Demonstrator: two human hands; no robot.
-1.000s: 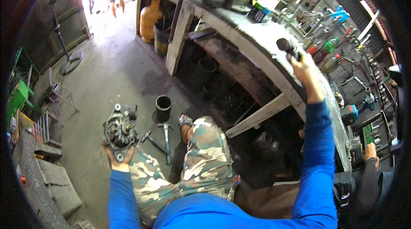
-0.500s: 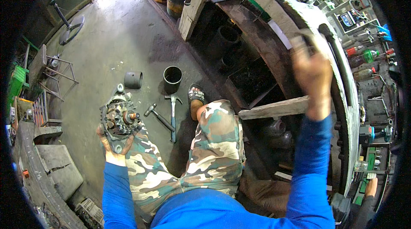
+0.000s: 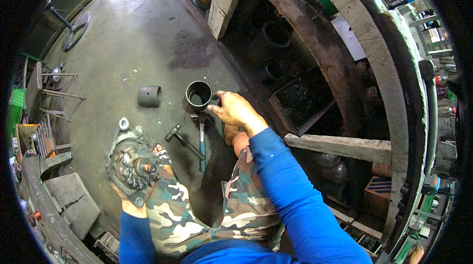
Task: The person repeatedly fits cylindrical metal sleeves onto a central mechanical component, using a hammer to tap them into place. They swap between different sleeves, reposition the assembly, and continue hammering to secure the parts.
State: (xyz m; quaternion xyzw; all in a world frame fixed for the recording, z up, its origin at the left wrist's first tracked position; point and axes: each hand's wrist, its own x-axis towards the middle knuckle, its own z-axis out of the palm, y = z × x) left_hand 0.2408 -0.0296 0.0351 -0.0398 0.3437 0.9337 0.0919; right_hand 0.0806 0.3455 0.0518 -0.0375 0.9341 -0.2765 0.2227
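In my left hand [image 3: 129, 201] sits an alternator rotor assembly [image 3: 132, 161], its claw-toothed rotor and copper-coloured shaft end showing inside a metal end housing. My fingers wrap its lower edge, above my left thigh. My right hand [image 3: 233, 108] is at the right side of an upright dark metal tube [image 3: 199, 97], thumb and fingers apart by its rim; whether they touch it I cannot tell. Just below the tube lies a claw hammer [image 3: 202, 140] with a blue-grey handle, its head partly overlapped by the tube's shadow. A second hammer [image 3: 185, 141] lies to its left.
A short metal sleeve [image 3: 149, 96] lies on the concrete floor [image 3: 123, 47] to the left of the tube. To the right stands a wooden workbench frame [image 3: 340, 147] with dark containers beneath. A metal stool frame [image 3: 61, 89] and a grey cracked seat [image 3: 71, 199] are at left.
My right hand has come down from the bench side at the right to the upright tube. My left hand still holds the rotor assembly, now turned slightly. The view has shifted a little.
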